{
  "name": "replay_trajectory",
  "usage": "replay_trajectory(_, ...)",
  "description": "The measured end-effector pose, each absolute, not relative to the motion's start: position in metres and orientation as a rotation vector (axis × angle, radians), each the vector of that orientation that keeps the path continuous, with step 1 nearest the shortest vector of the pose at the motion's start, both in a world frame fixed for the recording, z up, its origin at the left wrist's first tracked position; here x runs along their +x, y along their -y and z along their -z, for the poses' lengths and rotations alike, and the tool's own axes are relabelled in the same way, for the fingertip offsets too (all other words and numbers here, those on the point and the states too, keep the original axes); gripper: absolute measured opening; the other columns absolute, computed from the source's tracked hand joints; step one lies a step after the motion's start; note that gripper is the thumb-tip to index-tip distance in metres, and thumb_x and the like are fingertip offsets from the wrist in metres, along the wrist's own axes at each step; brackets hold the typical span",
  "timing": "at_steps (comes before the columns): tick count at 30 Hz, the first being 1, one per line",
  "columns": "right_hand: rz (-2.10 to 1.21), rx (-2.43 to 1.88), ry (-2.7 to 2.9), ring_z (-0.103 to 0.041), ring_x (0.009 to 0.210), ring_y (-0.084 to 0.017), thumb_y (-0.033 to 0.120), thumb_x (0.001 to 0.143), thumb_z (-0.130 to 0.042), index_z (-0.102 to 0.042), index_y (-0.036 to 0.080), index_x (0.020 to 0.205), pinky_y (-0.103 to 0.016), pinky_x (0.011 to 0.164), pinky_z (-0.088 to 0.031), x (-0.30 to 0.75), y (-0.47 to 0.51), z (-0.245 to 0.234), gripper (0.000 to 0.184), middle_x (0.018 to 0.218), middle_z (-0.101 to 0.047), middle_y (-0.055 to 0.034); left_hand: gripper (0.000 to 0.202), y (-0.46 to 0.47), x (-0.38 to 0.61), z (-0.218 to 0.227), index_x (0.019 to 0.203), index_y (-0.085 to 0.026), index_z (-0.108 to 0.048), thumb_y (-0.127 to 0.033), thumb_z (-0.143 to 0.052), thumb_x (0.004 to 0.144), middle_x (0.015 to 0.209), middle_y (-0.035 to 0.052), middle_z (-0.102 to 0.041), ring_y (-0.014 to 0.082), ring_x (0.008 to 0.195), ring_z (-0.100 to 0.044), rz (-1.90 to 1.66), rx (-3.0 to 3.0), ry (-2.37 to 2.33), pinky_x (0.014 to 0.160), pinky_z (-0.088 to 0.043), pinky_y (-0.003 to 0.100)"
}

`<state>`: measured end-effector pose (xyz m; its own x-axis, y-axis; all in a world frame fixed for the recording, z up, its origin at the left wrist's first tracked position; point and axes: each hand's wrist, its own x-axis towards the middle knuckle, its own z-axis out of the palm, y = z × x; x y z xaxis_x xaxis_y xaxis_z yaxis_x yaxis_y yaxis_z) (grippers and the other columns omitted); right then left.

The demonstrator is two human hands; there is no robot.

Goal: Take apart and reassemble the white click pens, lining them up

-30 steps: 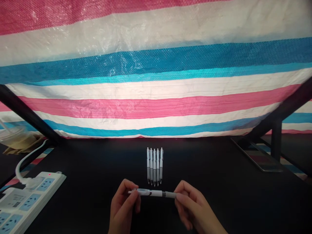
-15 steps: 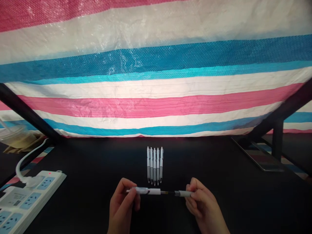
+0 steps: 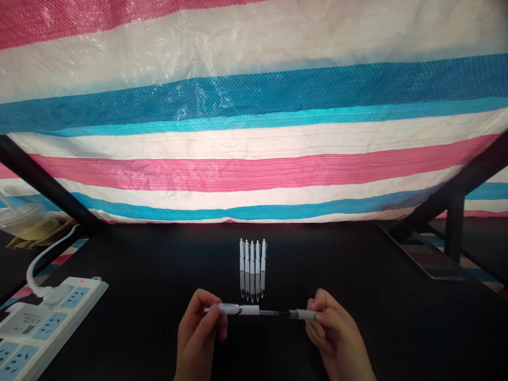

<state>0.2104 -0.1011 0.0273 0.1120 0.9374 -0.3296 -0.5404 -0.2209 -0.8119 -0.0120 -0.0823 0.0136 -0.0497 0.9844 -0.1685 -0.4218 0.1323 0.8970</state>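
Observation:
My left hand [image 3: 200, 338] pinches the white upper barrel [image 3: 238, 310] of a click pen, held level over the black table [image 3: 138, 296]. My right hand [image 3: 337, 338] pinches the pen's separated front grip section [image 3: 300, 314]. Between the two parts a thin dark refill [image 3: 273, 313] shows. Just beyond, several white pens [image 3: 252, 269] lie side by side in a neat row, tips pointing toward me.
A white power strip [image 3: 43, 323] with a plugged-in white cable lies at the left. A striped pink, white and blue tarp [image 3: 254, 132] hangs behind the table. Black frame bars [image 3: 452, 201] slant at both sides, with a flat metal foot at the right.
The pen was whole one second ago. My right hand has pulled the front section off to the right, baring the refill; the gap is slightly wider than half a second ago.

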Motion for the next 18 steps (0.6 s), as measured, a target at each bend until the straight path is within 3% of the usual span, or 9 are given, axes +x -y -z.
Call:
replay_trajectory(14,-1.427,-1.213,0.646,-0.027,0.043,-0.006,0.026,0.081,-0.054,-0.049,0.020,0.071,-0.021,0.045,-0.022,0.205,0.100,-0.024,0.013,0.048,-0.039,0.0089,0.020,0.082,-0.010,-0.018,0.078,-0.018,-0.060,-0.037,-0.064,0.083,0.058,-0.0022,-0.054,0.0102,0.051,-0.046,-1.302,0.752,-0.980,0.050,-0.036,0.021)
replay_trajectory(18,-1.457,-1.296,0.988,-0.043,0.048,-0.009,0.039,0.082,-0.061,-0.054,0.021,0.085,-0.020,0.044,-0.030,0.198,0.100,-0.026,0.020,0.059,-0.054,0.0035,0.023,0.083,-0.007,-0.019,0.077,-0.017,-0.059,-0.039,-0.066,0.081,0.055,-0.0022,-0.053,0.0108,0.052,-0.047,-1.244,0.835,-1.050,0.053,-0.038,0.022)
